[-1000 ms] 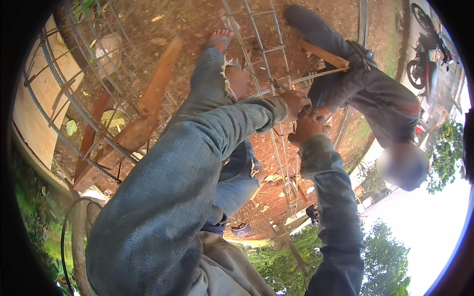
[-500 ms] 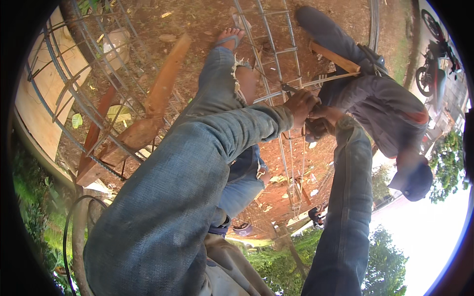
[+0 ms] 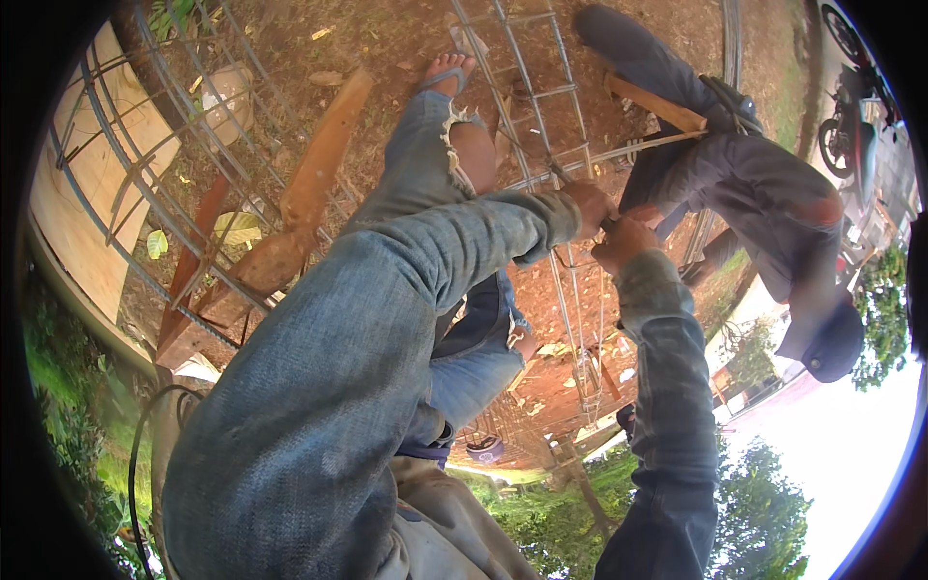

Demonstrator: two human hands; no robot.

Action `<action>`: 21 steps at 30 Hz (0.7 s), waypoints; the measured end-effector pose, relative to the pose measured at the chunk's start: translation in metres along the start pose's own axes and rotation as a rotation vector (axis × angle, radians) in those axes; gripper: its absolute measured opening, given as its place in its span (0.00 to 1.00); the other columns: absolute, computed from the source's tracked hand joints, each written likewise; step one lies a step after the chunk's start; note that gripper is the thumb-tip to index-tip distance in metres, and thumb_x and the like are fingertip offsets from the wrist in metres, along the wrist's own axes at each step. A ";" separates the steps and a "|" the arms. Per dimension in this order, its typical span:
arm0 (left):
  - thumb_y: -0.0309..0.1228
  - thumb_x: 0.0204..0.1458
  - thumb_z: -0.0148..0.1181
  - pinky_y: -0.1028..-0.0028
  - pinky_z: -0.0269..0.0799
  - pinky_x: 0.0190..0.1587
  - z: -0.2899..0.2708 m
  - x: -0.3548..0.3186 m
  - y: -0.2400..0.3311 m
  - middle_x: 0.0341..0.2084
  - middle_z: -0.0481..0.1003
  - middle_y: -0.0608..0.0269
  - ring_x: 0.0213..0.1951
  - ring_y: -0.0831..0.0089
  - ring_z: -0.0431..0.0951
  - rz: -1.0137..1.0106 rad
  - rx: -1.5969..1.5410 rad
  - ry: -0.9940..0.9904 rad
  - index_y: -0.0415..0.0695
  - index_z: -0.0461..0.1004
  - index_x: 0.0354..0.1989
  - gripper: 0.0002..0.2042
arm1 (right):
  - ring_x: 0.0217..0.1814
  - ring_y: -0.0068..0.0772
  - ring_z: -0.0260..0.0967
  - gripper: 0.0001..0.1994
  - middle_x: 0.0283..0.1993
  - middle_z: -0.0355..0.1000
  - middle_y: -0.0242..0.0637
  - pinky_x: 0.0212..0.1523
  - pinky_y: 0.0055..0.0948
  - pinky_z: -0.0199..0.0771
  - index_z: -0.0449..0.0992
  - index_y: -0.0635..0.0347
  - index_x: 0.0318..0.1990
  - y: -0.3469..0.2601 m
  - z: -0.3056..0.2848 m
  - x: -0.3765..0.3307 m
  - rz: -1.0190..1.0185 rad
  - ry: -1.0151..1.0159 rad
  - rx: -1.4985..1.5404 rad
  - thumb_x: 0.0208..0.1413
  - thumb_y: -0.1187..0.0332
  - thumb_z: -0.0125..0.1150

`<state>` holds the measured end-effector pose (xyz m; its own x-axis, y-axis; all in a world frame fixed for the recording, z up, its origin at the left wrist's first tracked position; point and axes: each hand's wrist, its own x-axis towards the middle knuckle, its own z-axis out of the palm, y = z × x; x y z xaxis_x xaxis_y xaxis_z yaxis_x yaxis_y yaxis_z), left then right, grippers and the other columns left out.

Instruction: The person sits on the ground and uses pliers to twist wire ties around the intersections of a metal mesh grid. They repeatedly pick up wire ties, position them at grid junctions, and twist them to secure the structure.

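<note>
While a curved rebar cage [image 3: 126, 184] lay at the far left beside a wooden plank [image 3: 324, 159], the left hand [image 3: 588, 205] closed around a bar of the long rebar cage [image 3: 541, 126] at centre. Just right of it, touching, the right hand [image 3: 623, 242] gripped the same bar. Farther right, another person [image 3: 764, 203] crouched near the cage.

Co-worker in grey clothes [image 3: 764, 193] crouching at upper right. Wooden planks [image 3: 319, 174] on red dirt ground [image 3: 387, 39]. Curved rebar cage [image 3: 126, 174] at left. Motorbike [image 3: 851, 135] at far right. Green trees [image 3: 551, 512] below.
</note>
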<state>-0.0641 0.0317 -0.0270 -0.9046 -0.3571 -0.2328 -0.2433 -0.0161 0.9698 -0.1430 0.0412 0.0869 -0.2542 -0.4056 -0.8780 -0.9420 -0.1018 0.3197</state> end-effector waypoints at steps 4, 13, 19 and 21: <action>0.25 0.34 0.62 0.65 0.62 0.54 0.000 -0.012 0.005 0.43 0.73 0.56 0.50 0.59 0.68 0.100 0.233 0.184 0.49 0.75 0.43 0.22 | 0.39 0.44 0.73 0.15 0.41 0.71 0.49 0.36 0.40 0.76 0.69 0.55 0.48 0.020 0.054 0.025 0.263 -0.390 0.966 0.53 0.64 0.51; 0.27 0.43 0.56 0.63 0.62 0.56 0.000 -0.098 0.082 0.43 0.71 0.54 0.50 0.59 0.68 0.400 0.170 0.267 0.43 0.73 0.42 0.15 | 0.40 0.44 0.70 0.20 0.42 0.70 0.47 0.31 0.43 0.77 0.62 0.63 0.53 -0.076 0.236 -0.033 -0.384 0.259 1.769 0.56 0.62 0.44; 0.38 0.47 0.58 0.68 0.69 0.47 0.014 -0.199 0.110 0.40 0.74 0.50 0.42 0.60 0.75 0.277 -0.095 0.591 0.37 0.72 0.42 0.18 | 0.35 0.26 0.69 0.14 0.31 0.71 0.38 0.34 0.26 0.69 0.64 0.63 0.45 -0.157 0.226 -0.203 0.013 0.745 1.824 0.51 0.73 0.54; 0.42 0.49 0.58 0.69 0.69 0.47 0.034 -0.222 0.102 0.40 0.75 0.51 0.42 0.65 0.75 0.052 -0.362 0.181 0.35 0.69 0.46 0.23 | 0.35 0.35 0.70 0.13 0.34 0.71 0.44 0.34 0.31 0.69 0.65 0.63 0.44 -0.180 0.265 -0.231 -0.008 0.736 1.888 0.51 0.73 0.53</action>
<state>0.1000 0.1406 0.1211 -0.8282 -0.5243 -0.1978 -0.0308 -0.3098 0.9503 0.0273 0.3935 0.1375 -0.5886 -0.6792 -0.4384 -0.0725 0.5845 -0.8082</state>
